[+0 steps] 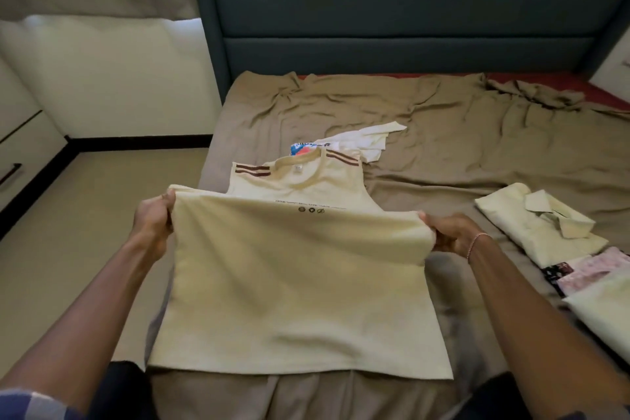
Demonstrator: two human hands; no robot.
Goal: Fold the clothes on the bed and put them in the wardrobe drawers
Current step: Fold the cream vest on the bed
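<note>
Your left hand (153,222) and right hand (450,232) each pinch the cream vest (300,276), stretched between them.

We hold the sleeveless top (300,283) over the near middle of the bed (443,133), our left hand (153,218) gripping its left edge and our right hand (450,232) its right edge, with its neckline lying on the bed behind our hands. Just behind the neckline, partly under it, lies the printed T-shirt (354,141). To the right of our right hand sit 3 garments in a row: the collared shirt (538,225) farthest, the patterned garment (589,269) touching its near edge, and a folded cloth (606,314) nearest us. The headboard (409,10) stands behind the bed, and the floor (85,232) and drawers (20,153) lie to its left.
</note>
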